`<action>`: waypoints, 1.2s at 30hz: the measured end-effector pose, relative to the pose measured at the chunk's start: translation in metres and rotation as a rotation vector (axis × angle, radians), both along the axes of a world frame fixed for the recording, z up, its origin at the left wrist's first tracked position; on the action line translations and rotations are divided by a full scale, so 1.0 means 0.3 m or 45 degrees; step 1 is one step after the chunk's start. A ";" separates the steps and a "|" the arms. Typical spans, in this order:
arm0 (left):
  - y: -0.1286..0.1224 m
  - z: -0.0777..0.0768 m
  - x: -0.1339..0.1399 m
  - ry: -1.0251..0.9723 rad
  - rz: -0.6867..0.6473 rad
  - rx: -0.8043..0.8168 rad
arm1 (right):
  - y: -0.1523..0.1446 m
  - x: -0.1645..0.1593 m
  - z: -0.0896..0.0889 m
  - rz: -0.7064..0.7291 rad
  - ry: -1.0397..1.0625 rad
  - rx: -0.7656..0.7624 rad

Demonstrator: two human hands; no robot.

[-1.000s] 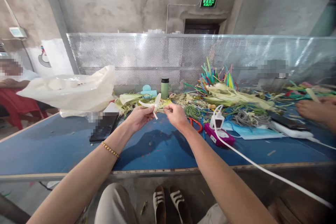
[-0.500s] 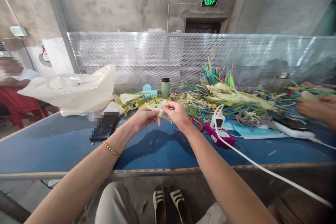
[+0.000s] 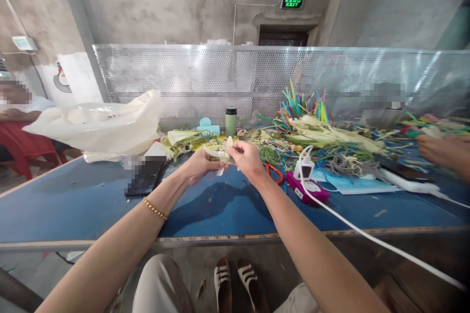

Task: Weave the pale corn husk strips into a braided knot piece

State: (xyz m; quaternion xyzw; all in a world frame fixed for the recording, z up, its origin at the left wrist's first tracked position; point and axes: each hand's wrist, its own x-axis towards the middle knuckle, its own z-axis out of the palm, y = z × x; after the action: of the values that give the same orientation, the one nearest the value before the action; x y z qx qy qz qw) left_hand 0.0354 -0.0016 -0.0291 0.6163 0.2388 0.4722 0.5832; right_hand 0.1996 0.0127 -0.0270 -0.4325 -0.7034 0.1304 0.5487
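Note:
Pale, flat strips that look like corn husk (image 3: 216, 155) are crossed over one another between my two hands, above the blue table (image 3: 220, 215). My left hand (image 3: 199, 165) is closed on the strips from the left, fingers pinched near the crossing. From the right, my right hand (image 3: 246, 157) pinches them with thumb and forefinger. One strip end stands up between the hands, another points left, and a short one hangs below. My fingers hide part of the crossing. Behind the hands lie loose husk and stringy scraps (image 3: 264, 136).
A husk pile (image 3: 323, 132), coloured sticks (image 3: 293, 105), a green bottle (image 3: 230, 122) and a perforated metal screen (image 3: 191, 78) stand behind. To the right are red-handled scissors (image 3: 275, 173), a purple box (image 3: 307, 190) and a white cable (image 3: 367, 234). A co-worker's hand (image 3: 440, 151) works far right.
The strips have turned a little, and one end now stands more upright between my hands. My left fingers have shifted slightly on them. Both hands stay in nearly the same place.

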 end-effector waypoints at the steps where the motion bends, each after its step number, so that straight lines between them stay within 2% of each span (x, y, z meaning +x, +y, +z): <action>1: -0.001 0.001 -0.001 0.007 -0.014 0.009 | 0.001 0.000 0.000 0.003 0.014 0.005; 9: -0.003 -0.001 -0.011 0.081 -0.106 0.024 | -0.009 -0.001 0.003 0.032 0.057 0.035; 14: 0.004 -0.001 -0.011 0.000 -0.046 -0.080 | 0.004 0.007 -0.002 0.041 0.052 -0.083; 19: 0.006 0.006 -0.006 -0.076 0.053 -0.135 | -0.002 0.013 0.002 -0.054 -0.208 -0.116; 21: 0.009 0.006 -0.006 -0.077 0.061 -0.121 | -0.011 0.011 0.005 -0.002 -0.255 -0.126; 26: 0.015 0.002 -0.009 -0.071 0.092 -0.092 | -0.030 0.005 0.007 0.299 -0.065 -0.291; 29: 0.014 -0.001 -0.011 -0.063 0.111 -0.090 | -0.030 0.007 0.002 0.389 -0.054 -0.319; 36: 0.016 -0.008 -0.020 0.016 0.021 -0.089 | -0.013 0.008 -0.012 0.185 -0.123 -0.226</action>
State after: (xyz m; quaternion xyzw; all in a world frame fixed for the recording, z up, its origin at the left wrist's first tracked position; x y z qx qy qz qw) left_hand 0.0294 0.0032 -0.0313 0.5964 0.2640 0.4645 0.5990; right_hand 0.2019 0.0087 -0.0307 -0.4330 -0.7442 0.2104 0.4630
